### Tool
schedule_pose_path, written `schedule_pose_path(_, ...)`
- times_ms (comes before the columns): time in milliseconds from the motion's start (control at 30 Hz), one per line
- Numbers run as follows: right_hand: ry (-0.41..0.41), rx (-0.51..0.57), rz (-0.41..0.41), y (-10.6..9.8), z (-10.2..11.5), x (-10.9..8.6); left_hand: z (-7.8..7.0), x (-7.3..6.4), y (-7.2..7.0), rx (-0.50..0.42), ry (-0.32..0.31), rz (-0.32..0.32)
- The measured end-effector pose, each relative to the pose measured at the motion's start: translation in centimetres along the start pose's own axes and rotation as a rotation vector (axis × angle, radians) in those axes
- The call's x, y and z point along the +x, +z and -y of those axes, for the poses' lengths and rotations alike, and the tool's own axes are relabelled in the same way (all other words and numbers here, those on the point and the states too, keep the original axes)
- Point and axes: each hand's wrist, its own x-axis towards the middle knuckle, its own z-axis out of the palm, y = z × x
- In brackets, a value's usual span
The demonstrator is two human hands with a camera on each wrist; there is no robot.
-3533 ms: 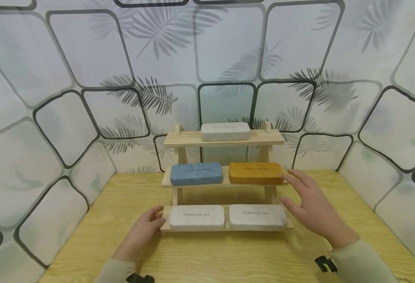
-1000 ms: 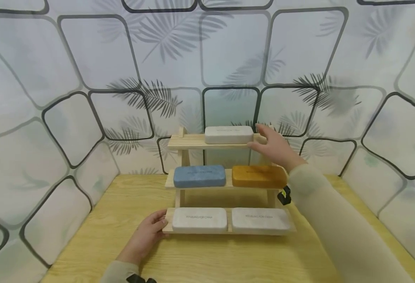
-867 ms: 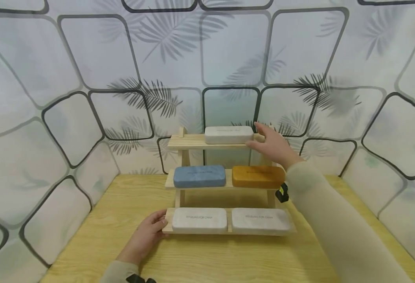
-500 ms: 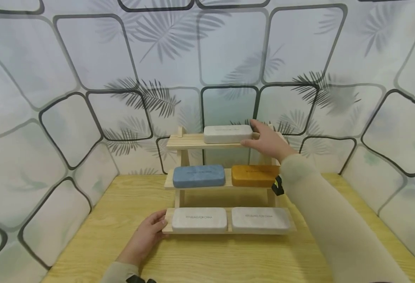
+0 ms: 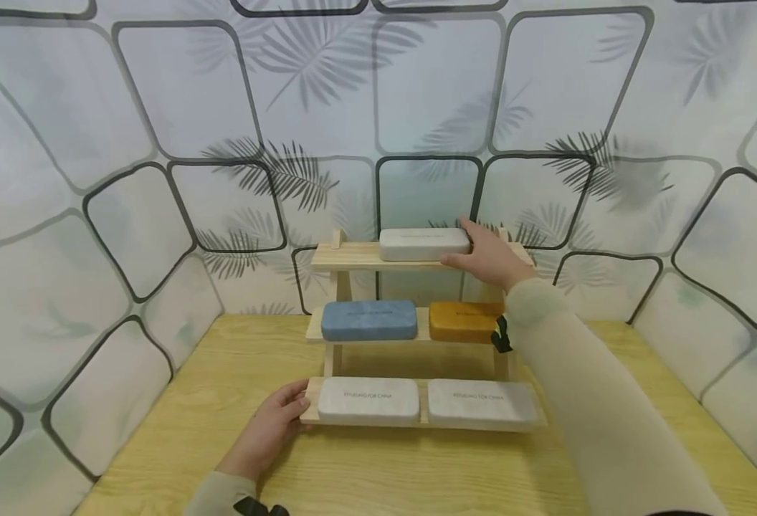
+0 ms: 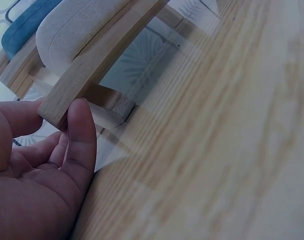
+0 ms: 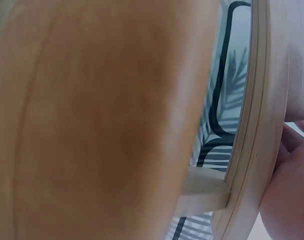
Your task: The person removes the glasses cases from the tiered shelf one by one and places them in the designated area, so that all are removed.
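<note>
A three-tier wooden display stand (image 5: 346, 255) holds several oblong cases that look like glasses cases. On its top shelf lies a white glasses case (image 5: 413, 246); my right hand (image 5: 493, 258) grips its right end, thumb in front and a finger behind. My left hand (image 5: 270, 428) pinches the left end of the bottom shelf. In the left wrist view, the thumb (image 6: 82, 135) presses under that shelf end (image 6: 62, 102) and a finger lies against its other side. The right wrist view shows the right hand (image 7: 289, 192) only partly, at the edge.
A blue case (image 5: 369, 320) and an orange case (image 5: 462, 322) lie on the middle shelf, the orange one partly behind the right sleeve. Two white cases, left (image 5: 368, 401) and right (image 5: 482, 405), fill the bottom shelf. Patterned cloth (image 5: 327, 86) surrounds the wooden table (image 5: 378, 473).
My right hand has risen from beside the orange case to the top shelf and closed in on the white case's right end. The left hand stays at the bottom shelf's left end.
</note>
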Motion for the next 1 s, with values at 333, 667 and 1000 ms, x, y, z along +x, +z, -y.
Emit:
schedule_pose_path(333, 0.005, -0.023, -0.035, 0.9, -0.1, 0.3, 0.2, 0.0, -0.1, 0.001, -0.001, 0.009)
schedule_pose_path(667, 0.052, -0.051, -0.021, 1.4, 0.5, 0.7, 0.3, -0.1, -0.3, -0.005, -0.006, 0.026)
schedule_pose_path(1000, 0.016, -0.024, -0.082, 1.4, 0.4, 0.6, 0.0, 0.0, -0.1, -0.008, -0.007, 0.023)
